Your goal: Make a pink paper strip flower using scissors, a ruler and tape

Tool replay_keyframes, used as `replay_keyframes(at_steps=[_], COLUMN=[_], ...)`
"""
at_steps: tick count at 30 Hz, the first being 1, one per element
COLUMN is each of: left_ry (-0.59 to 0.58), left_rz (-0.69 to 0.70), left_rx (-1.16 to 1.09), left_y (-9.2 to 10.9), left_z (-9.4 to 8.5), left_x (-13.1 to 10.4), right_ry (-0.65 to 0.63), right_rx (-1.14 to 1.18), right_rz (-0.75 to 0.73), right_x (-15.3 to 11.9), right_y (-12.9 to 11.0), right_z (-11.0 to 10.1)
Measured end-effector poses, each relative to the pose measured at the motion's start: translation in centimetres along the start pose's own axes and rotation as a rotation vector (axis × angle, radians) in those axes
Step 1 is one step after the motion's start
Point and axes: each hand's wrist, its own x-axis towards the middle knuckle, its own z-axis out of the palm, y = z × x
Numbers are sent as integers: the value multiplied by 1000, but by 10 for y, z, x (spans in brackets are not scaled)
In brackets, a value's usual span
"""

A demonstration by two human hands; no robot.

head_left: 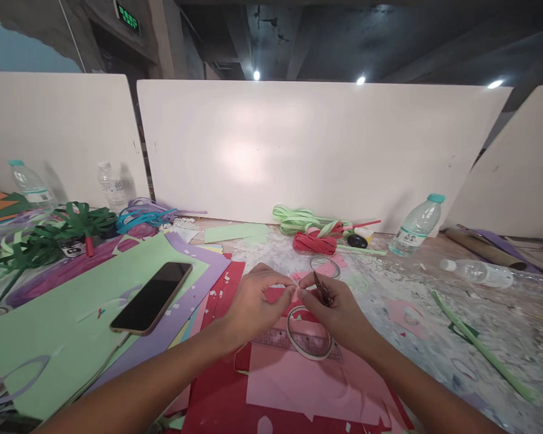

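Note:
My left hand (259,301) and my right hand (337,304) meet in front of me, thumbs and forefingers pinched on a small piece of pink paper (295,292). Most of that piece is hidden by the fingertips. A dark, slim tool (323,290) is tucked in my right hand; its kind is unclear. Under the hands lie a clear ruler (274,339), a narrow roll of tape (291,337) and a cut pink sheet (294,386), all over red paper (217,386). Another tape roll (337,268) lies just beyond my right hand.
At left, a phone (154,296) with a cable rests on green paper (36,355). Behind are red and green ribbon bundles (314,242) and a water bottle (415,229). A second bottle (479,273) lies at right, near a green strip (484,349). A white board (321,150) closes the back.

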Motion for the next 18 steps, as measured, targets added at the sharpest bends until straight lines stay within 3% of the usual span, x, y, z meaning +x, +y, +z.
replay_keyframes(at_steps=[5,9,15,18], left_ry=[25,56,89,117], left_rz=[5,-87,-234,-145], left_rx=[13,-5,90,208], left_y=[-3,-11,-48,-60], left_z=[1,-1,-10,-14], left_x=[0,4,15,16], right_ry=[-22,6,103,112], right_rx=[9,29,3,33], right_rz=[3,7,54,109], right_x=[1,4,11,12], right_y=[2,6,8,8], right_z=[0,-1,-4,-4])
